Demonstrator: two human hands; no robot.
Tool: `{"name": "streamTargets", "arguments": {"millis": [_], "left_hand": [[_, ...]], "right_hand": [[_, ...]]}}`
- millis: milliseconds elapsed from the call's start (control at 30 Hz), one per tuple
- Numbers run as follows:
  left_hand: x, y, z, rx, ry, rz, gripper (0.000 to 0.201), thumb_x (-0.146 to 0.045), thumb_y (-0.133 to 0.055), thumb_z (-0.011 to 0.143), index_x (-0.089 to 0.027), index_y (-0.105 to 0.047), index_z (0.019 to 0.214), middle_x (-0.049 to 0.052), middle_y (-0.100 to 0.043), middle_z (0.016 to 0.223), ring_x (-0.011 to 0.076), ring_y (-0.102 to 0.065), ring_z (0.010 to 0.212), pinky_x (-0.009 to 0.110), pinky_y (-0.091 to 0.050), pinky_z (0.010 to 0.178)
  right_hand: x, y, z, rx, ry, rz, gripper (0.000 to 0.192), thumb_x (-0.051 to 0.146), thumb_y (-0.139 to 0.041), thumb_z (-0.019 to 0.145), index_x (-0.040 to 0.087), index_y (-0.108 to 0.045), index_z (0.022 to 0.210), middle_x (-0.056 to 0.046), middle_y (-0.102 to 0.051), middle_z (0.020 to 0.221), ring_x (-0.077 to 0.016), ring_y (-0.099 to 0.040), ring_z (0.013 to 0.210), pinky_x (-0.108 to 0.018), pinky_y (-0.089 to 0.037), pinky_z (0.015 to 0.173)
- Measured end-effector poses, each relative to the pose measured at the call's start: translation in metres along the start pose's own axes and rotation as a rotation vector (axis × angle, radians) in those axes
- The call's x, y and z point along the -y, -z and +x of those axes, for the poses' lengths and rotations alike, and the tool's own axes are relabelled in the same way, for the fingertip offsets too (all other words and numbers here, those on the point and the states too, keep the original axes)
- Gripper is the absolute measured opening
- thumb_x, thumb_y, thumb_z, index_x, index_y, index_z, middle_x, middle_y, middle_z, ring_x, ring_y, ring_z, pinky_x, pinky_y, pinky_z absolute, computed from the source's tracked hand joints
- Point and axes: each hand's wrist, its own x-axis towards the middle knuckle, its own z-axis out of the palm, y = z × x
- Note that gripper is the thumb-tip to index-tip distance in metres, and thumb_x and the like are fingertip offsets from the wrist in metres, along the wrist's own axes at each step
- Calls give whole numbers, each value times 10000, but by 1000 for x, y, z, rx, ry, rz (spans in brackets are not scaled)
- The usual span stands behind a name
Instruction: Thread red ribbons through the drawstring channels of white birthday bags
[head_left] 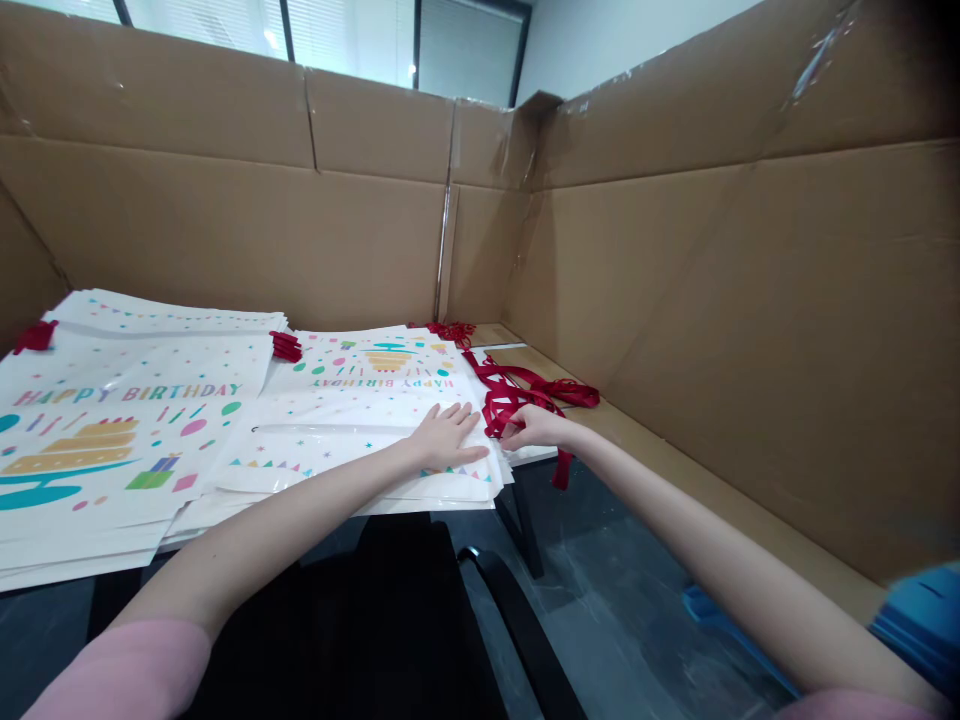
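— Head view: we've got the left hand (448,436) flat, fingers spread, palm down on the top bag (360,420) of the right-hand stack. Where's the ribbon?

— Red ribbon bundle (525,395) sits just past the right hand (536,428), touching the fingertips. We see thumb and fingers pressed together on a ribbon strand; one tail hangs down off the table edge just below the grip.

— Bag orientation?

— Long axis runs left-right across our view. The "HAPPY BIRTHDAY" print reads upside down to us, so its top points toward us and the bottom toward the cardboard wall (225,230). Ribbon end of the bag is at the grip side.

— Arm pose?

— Both forearms reach forward and converge; left comes in from the lower left, right from the lower right, wrists low, hands just beside each other but not touching. Pink sleeves at both upper arms.

— Edges, room?

— Right edge of the bag stack lies directly under the grip, near the table edge. Beyond the grip, ribbons spread toward the side cardboard panel (750,330), which stands near. Left of the grip, a second stack of bags (112,430) lies print upright, overlapping the first stack's left side. Toward us from the grip the table ends; open floor and a dark chair (390,620) sit below.
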Motion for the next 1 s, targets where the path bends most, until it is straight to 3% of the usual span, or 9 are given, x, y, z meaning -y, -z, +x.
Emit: {"name": "streamTargets", "arguments": {"millis": [200, 267, 367, 500, 600, 700, 833, 933, 1000], "left_hand": [[-12, -8, 20, -2, 6, -15, 801, -694, -192, 857, -175, -244, 1465, 118, -199, 1538, 297, -138, 1413, 530, -90, 1108], [-15, -7, 22, -8, 5, -23, 796, -689, -186, 860, -176, -232, 1468, 112, -192, 1541, 290, -125, 1417, 532, -79, 1111], [-10, -1, 13, -46, 15, -40, 758, -662, -156, 883, -184, -233, 1466, 97, -169, 1549, 268, -102, 1424, 518, -71, 1121], [18, 16, -30, -130, 42, -8, 650, -571, -190, 927, -186, -300, 1438, 96, -216, 1537, 247, -147, 1418, 482, -103, 1130], [55, 32, -79, -193, 88, 77, 554, -490, -259, 937, -184, -401, 1375, 97, -310, 1502, 254, -221, 1394, 458, -133, 1128], [94, 53, -132, -255, 212, 90, 450, -435, -325, 914, -187, -539, 1223, 96, -478, 1378, 270, -367, 1296, 429, -250, 1079], [138, 77, -190, -146, 519, 20, 403, -464, -359, 862, -181, -625, 967, 106, -627, 1073, 287, -528, 1050, 406, -379, 922], [159, 85, -215, -64, 583, -27, 430, -534, -390, 815, -188, -629, 906, 96, -643, 970, 266, -586, 893, 338, -433, 765], [168, 84, -224, -27, 593, -77, 441, -560, -388, 801, -198, -616, 908, 83, -644, 962, 247, -591, 855, 307, -424, 722]], "right_hand": [[4, 1, -1, 30, 35, 6, 425, 408, -714, 503, 180, -356, 509, 78, -279, 503, -59, -232, 507, -234, -165, 485], [4, 3, -2, 49, 47, -6, 446, 456, -711, 525, 179, -363, 509, 78, -268, 499, -60, -227, 503, -237, -160, 483], [0, 3, -7, 34, 59, -38, 466, 608, -605, 651, 163, -501, 558, 62, -301, 498, -71, -261, 491, -237, -179, 477], [-16, 3, -15, -133, 9, -237, 561, 652, -437, 784, 148, -631, 630, -4, -493, 544, -110, -426, 534, -239, -256, 505], [-33, 4, -16, -306, -98, -442, 491, 610, -485, 780, 164, -674, 697, -61, -636, 683, -176, -561, 663, -242, -304, 534], [-36, 4, -11, -454, -127, -563, 396, 531, -517, 791, 182, -698, 839, -87, -681, 868, -225, -606, 817, -253, -378, 608], [2, -17, 2, -566, 35, -582, 388, 434, -451, 866, 163, -663, 1045, -124, -640, 1086, -251, -561, 1021, -306, -420, 816], [45, -56, 14, -511, 120, -470, 472, 424, -345, 923, 150, -571, 1233, -141, -537, 1293, -264, -470, 1188, -367, -361, 970], [66, -84, 21, -425, 109, -421, 555, 493, -299, 929, 180, -456, 1360, -127, -388, 1442, -303, -332, 1317, -480, -267, 1047]]}}
